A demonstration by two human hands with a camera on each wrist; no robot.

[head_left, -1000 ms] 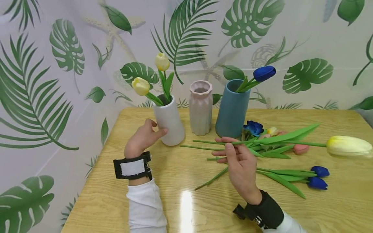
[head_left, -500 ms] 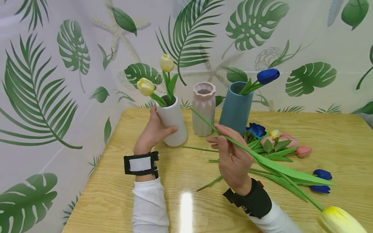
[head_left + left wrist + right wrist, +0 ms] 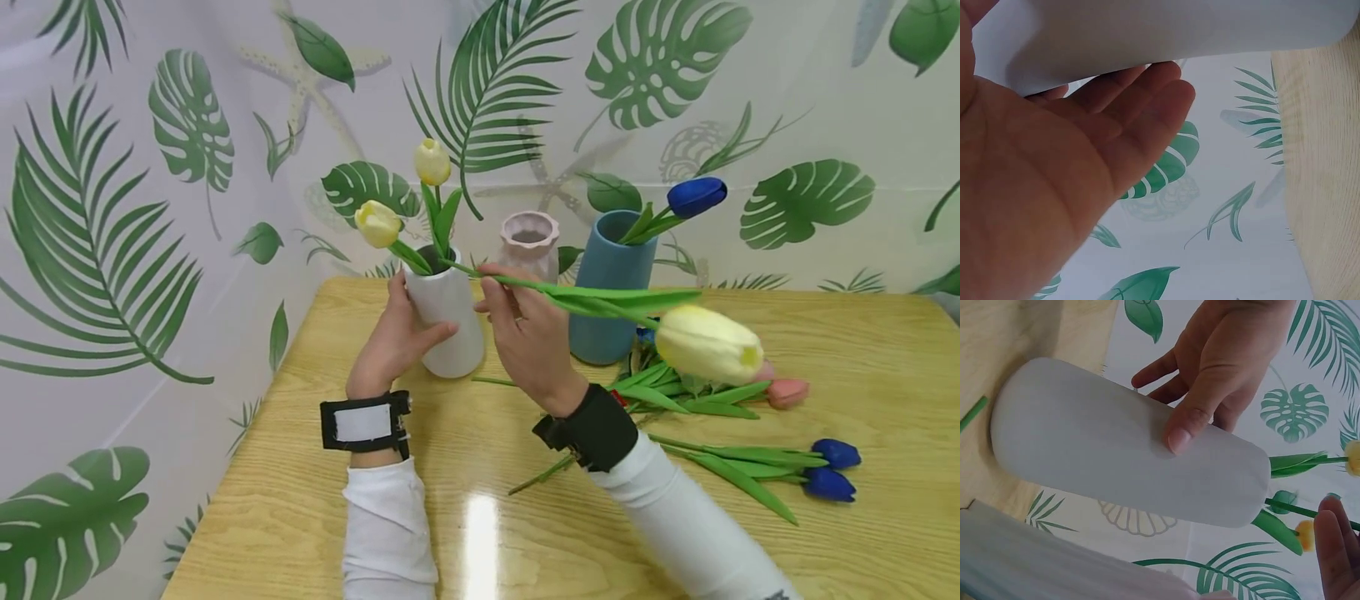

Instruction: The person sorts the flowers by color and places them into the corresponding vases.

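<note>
A white vase (image 3: 448, 321) stands at the left of the row, two pale yellow tulips (image 3: 378, 223) leaning out of its mouth. My left hand (image 3: 393, 346) holds the vase's left side, thumb across the front; the right wrist view shows that thumb on the white wall (image 3: 1116, 437). My right hand (image 3: 534, 337) pinches the stem of another yellow tulip (image 3: 708, 343), its bloom pointing right. The stem's tip (image 3: 1275, 503) is at the vase's rim; whether it is inside cannot be told.
Right of the white vase stand a pink fluted vase (image 3: 531, 237), partly behind my right hand, and a blue vase (image 3: 611, 287) with one blue tulip (image 3: 697, 197). Mixed flowers (image 3: 675, 387) and blue tulips (image 3: 828, 482) lie on the wooden table (image 3: 885, 367). A leaf-patterned sheet (image 3: 247, 167) hangs behind.
My right hand has carried the yellow tulip left and up from above the table to the white vase's rim, turning its stem. My left hand has wrapped further round the vase.
</note>
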